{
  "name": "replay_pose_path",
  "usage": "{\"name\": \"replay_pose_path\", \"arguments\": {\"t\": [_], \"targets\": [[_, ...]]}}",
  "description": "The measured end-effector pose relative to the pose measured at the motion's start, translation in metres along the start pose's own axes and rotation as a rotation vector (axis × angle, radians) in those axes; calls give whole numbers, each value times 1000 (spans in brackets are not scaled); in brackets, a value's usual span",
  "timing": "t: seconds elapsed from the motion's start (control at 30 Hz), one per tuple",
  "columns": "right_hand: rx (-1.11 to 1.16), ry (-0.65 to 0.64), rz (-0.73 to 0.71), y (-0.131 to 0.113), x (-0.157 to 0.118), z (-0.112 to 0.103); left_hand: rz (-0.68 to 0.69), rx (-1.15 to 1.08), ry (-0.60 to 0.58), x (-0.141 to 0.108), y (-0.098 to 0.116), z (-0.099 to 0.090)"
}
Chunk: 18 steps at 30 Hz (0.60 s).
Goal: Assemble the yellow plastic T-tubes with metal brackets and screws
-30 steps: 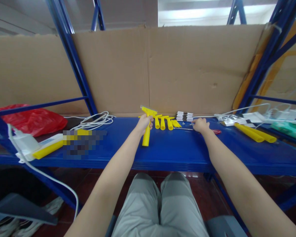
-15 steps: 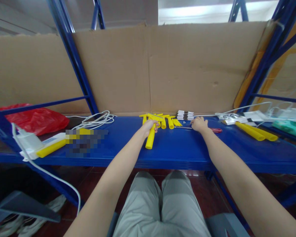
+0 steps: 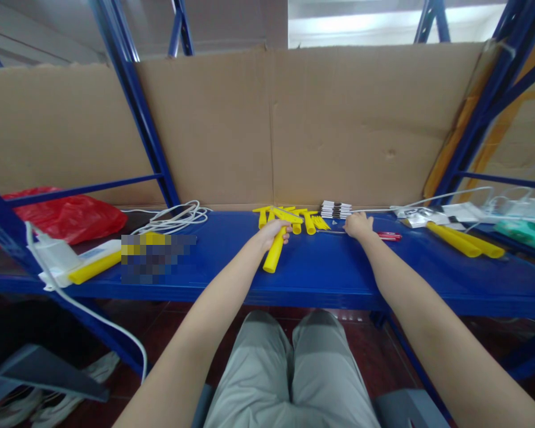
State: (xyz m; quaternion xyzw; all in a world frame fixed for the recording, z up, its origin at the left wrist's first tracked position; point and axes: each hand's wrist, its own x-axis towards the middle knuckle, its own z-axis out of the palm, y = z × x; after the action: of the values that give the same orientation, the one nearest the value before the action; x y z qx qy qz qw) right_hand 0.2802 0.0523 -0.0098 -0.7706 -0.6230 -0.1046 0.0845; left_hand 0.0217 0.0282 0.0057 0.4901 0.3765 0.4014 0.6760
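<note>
My left hand point(image 3: 276, 235) is wrapped around the neck of a yellow T-shaped tool point(image 3: 274, 255). Its tube handle points down toward me, and its crosspiece lies beyond the fingers. Behind it, several similar yellow T-shaped tools point(image 3: 311, 224) lie in a row, beside a bunch of small yellow pieces point(image 3: 321, 223). My right hand point(image 3: 359, 226) rests low over the shaft of a screwdriver with a red handle point(image 3: 390, 236). Its fingers are bent together at the tabletop, and what they hold, if anything, is hidden. Close by stands a stack of small white-and-black pieces point(image 3: 336, 209).
The blue shelf table point(image 3: 232, 261) backs onto a cardboard wall point(image 3: 339, 119). At right lie yellow tubes point(image 3: 461, 241) and silvery packets point(image 3: 419, 216). To the left are coiled white cable point(image 3: 178, 217), a red plastic bag point(image 3: 66, 217) and another yellow tube point(image 3: 96, 267).
My left hand has tilted the yellow tool slightly, its crosspiece now sloping down to the right. My right hand has barely moved. The view has shifted a little.
</note>
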Motion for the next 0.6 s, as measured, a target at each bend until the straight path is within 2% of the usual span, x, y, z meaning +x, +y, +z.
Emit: {"name": "replay_pose_path", "arguments": {"t": [0.1,0.6], "targets": [[1,-16,20,1,2,3,-21,29,44,-2,1,3],[38,-80,129,-1,-2,-4,-11,42,25,-3,1,3]]}}
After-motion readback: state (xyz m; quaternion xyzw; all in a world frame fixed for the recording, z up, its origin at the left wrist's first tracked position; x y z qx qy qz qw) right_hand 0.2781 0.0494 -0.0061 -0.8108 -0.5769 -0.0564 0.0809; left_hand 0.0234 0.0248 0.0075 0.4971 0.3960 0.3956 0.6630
